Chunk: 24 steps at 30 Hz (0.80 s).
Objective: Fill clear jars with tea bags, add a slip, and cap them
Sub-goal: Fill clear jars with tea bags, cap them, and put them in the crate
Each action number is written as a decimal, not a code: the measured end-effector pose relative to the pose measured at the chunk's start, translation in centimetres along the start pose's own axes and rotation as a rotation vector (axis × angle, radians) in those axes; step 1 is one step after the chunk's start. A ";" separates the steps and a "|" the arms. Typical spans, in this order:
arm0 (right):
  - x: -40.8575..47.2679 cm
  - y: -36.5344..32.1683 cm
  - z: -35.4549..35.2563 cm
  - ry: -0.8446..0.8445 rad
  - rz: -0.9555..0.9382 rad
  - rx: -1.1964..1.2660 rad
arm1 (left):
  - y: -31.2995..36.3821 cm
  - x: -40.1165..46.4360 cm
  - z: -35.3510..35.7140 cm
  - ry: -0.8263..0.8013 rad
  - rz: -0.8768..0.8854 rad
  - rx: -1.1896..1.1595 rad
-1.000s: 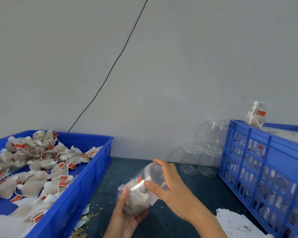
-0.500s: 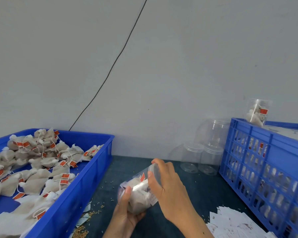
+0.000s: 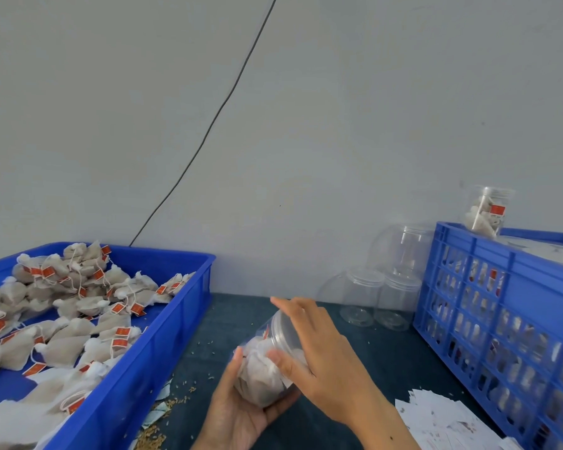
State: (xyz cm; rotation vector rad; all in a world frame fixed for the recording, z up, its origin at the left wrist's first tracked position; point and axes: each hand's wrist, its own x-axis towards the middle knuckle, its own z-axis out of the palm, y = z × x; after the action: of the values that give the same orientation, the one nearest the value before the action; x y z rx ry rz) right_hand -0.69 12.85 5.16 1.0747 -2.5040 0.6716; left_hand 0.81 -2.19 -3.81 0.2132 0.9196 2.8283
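A clear jar (image 3: 260, 371) packed with tea bags lies tilted in my left hand (image 3: 238, 407), which grips its lower body from below. My right hand (image 3: 319, 352) wraps over the jar's top end, fingers curled round the clear lid (image 3: 281, 332). Loose tea bags (image 3: 78, 303) with red tags fill the blue tray (image 3: 163, 339) at the left. White slips (image 3: 442, 420) lie in a pile at the lower right.
A blue slatted crate (image 3: 501, 287) holding filled jars stands at the right, with one filled jar (image 3: 486, 212) on top. Empty clear jars (image 3: 384, 293) lie against the wall beside it. Grain crumbs (image 3: 163, 410) litter the dark tabletop. A black cable (image 3: 215, 118) runs up the wall.
My right hand has slid further over the jar's top, covering the lid that showed before. The jar stays tilted in my left hand at about the same place.
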 end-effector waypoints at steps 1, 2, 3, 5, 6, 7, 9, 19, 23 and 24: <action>0.0 0.0 0.1 0.010 0.009 -0.031 | 0.1 0.0 0.2 0.003 0.002 0.009; 0.0 0.0 0.2 0.022 0.020 -0.060 | 0.2 0.0 0.3 0.010 0.012 0.029; 0.0 -0.1 0.3 0.035 0.031 -0.088 | 0.3 -0.1 0.4 0.022 0.024 0.055; 0.1 -0.4 0.6 0.062 0.051 -0.124 | 0.3 -0.1 0.4 0.057 0.052 0.078; 0.2 -0.5 0.7 0.074 0.056 -0.133 | 0.2 0.0 0.3 0.072 0.073 0.073; 0.2 -0.6 0.9 0.083 0.060 -0.136 | 0.2 0.0 0.2 0.082 0.095 0.068; 0.2 -0.7 1.1 0.086 0.072 -0.135 | 0.1 0.1 0.1 0.092 0.136 0.068; 0.0 0.0 2.1 0.100 0.147 -0.032 | 0.0 0.1 0.7 0.224 0.236 0.213; 0.1 0.0 2.2 0.104 0.160 -0.029 | 0.3 -0.1 1.1 0.234 0.272 0.244; 0.0 0.0 2.2 0.102 0.164 -0.025 | 0.3 -0.1 1.2 0.238 0.280 0.249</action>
State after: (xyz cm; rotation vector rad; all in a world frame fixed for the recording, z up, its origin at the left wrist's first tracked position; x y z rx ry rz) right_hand -0.96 11.65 3.38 0.8114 -2.5234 0.7187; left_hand 1.05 -1.76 -2.73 0.0353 1.3971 3.0328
